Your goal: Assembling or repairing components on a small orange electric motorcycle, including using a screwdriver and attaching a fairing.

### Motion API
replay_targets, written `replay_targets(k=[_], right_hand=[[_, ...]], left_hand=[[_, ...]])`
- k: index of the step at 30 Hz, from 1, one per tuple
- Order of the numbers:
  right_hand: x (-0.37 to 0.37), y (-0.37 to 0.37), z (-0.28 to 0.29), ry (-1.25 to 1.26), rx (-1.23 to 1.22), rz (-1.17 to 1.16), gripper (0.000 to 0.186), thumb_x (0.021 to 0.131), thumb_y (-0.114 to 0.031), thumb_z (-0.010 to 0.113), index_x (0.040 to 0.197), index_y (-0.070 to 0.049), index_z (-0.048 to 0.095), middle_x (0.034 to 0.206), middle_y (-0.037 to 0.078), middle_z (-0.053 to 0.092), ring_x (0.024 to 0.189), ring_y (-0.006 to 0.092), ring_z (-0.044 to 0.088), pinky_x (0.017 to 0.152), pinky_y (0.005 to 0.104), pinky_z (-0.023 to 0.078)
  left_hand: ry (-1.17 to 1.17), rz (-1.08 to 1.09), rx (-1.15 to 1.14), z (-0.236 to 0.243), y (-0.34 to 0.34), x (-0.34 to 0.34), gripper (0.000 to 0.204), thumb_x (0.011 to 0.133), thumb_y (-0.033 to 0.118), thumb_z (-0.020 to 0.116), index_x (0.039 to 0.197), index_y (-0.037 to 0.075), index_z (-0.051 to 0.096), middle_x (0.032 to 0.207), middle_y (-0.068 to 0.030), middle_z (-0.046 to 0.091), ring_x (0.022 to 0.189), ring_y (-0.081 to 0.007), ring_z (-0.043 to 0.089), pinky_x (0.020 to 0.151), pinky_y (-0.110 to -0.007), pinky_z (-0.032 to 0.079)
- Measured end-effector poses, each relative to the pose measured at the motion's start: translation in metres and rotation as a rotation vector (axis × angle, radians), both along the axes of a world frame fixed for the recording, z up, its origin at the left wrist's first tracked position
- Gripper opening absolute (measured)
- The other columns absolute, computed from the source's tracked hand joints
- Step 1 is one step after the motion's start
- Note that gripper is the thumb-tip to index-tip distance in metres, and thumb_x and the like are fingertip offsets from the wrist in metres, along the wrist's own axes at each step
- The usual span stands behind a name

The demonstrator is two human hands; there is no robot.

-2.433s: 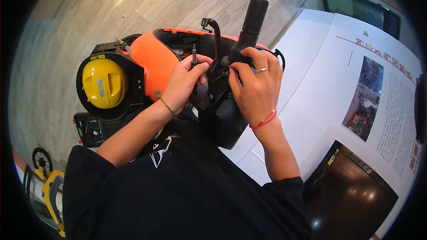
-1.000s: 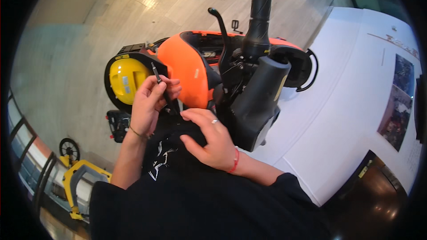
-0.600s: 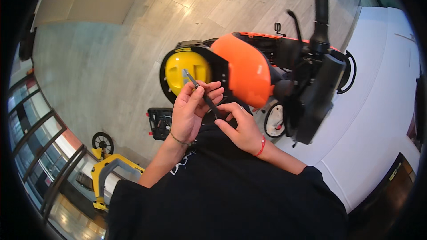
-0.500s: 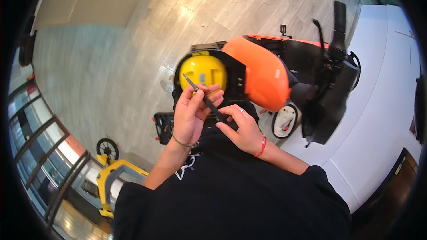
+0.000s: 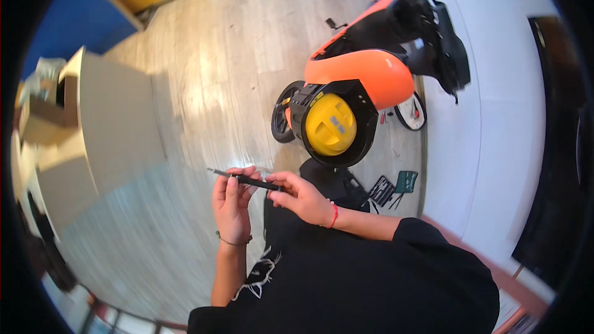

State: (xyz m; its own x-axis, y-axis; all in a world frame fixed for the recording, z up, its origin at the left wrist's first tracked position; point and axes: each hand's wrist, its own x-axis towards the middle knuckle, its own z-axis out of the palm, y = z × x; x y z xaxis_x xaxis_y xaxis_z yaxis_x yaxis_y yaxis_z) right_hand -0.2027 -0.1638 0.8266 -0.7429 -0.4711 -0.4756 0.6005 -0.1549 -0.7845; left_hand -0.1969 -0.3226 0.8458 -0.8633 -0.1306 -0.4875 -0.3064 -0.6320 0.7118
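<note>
In front of my body I hold a slim black screwdriver (image 5: 258, 182) nearly level, its thin metal tip pointing left. My left hand (image 5: 232, 210) pinches it near the tip end, with the thumb against the shaft. Around the rear end of the black handle, the fingers of my right hand (image 5: 304, 199) are closed. Beyond my hands stands an orange and black scooter (image 5: 359, 71). A rounded yellow object (image 5: 331, 125) sits in the black open compartment (image 5: 365, 139) at its near end. Neither hand touches the scooter.
A dark tool case (image 5: 382, 190) and a green tray (image 5: 406, 181) lie on the floor to the right. The scooter stands beside a white wall (image 5: 507, 105). Pale cabinets (image 5: 117, 111) bearing a cardboard box (image 5: 49, 117) are at the left.
My view has turned, so the scooter now appears farther right and the cabinets show at left. The screwdriver has swung from steeply slanted to nearly level; both hands still hold it.
</note>
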Motion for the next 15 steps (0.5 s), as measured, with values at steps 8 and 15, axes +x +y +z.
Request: replay_targets(k=[8, 15], right_hand=[[-0.032, -0.029, 0.013, 0.541, 0.428, -0.218, 0.032, 0.082, -0.008, 0.058, 0.112, -0.003, 0.048, 0.09, 0.007, 0.058, 0.075, 0.0116, 0.058, 0.068, 0.0247, 0.046], [-0.096, -0.055, 0.005, 0.344, 0.157, -0.578, 0.021, 0.087, -0.01, 0.051, 0.105, 0.001, 0.051, 0.089, 0.009, 0.062, 0.075, 0.0112, 0.059, 0.065, 0.0242, 0.047]], left_hand=[[0.036, -0.257, -0.092, 0.01, -0.026, -0.087, 0.014, 0.091, 0.013, 0.046, 0.094, 0.0, 0.05, 0.093, -0.0145, 0.058, 0.086, -0.0234, 0.061, 0.075, -0.032, 0.052], [0.158, -0.616, -0.289, 0.039, -0.032, -0.182, 0.011, 0.09, 0.011, 0.047, 0.092, 0.0, 0.05, 0.092, -0.0137, 0.059, 0.088, -0.0216, 0.059, 0.077, -0.033, 0.051]])
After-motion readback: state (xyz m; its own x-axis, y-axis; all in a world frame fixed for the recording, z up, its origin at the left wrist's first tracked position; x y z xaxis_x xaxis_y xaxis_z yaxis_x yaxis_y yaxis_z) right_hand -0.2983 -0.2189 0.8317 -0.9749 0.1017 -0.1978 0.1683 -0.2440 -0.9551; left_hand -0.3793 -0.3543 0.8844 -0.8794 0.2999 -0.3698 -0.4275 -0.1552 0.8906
